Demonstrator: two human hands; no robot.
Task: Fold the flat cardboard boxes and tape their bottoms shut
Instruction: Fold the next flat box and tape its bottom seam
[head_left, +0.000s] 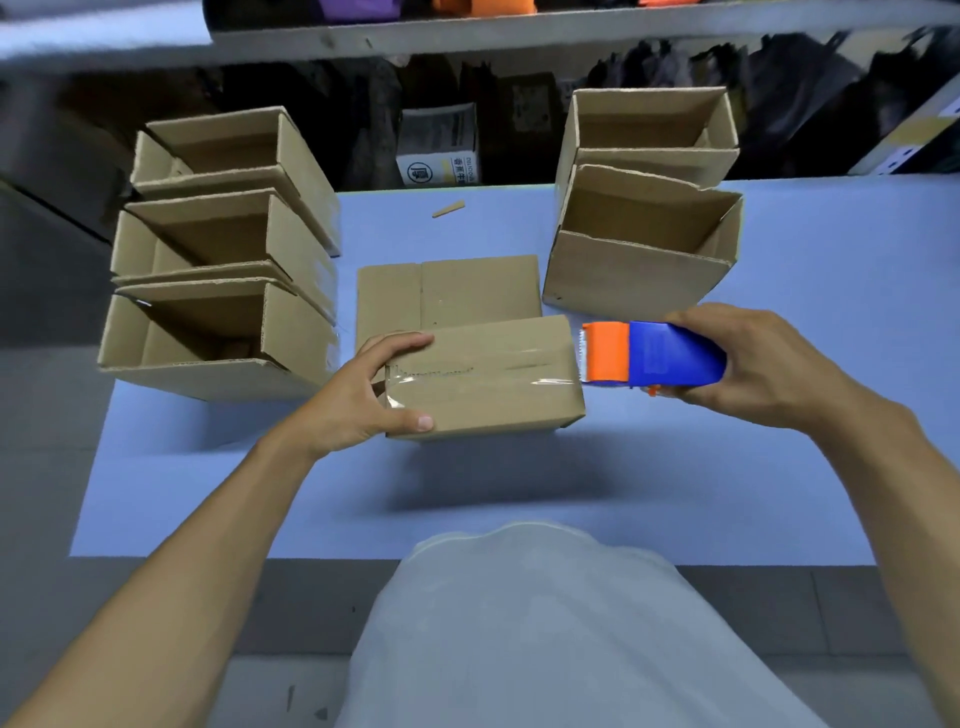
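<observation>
At the middle of the blue bench (519, 483), I see the box (488, 376) held bottom-up, its long axis and taped seam running left to right between my 2 hands. My left hand (363, 400) clamps the box's left end, thumb near, fingers over the far edge. My right hand (753, 364) is wrapped around the tape dispenser (654, 356), whose orange blade sits just beside the box's right edge; the tape looks uncut, though glare blurs it.

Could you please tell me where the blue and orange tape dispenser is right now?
The blue and orange tape dispenser is right of centre, gripped in the right hand, its orange end at the right edge of the taped cardboard box.
</observation>
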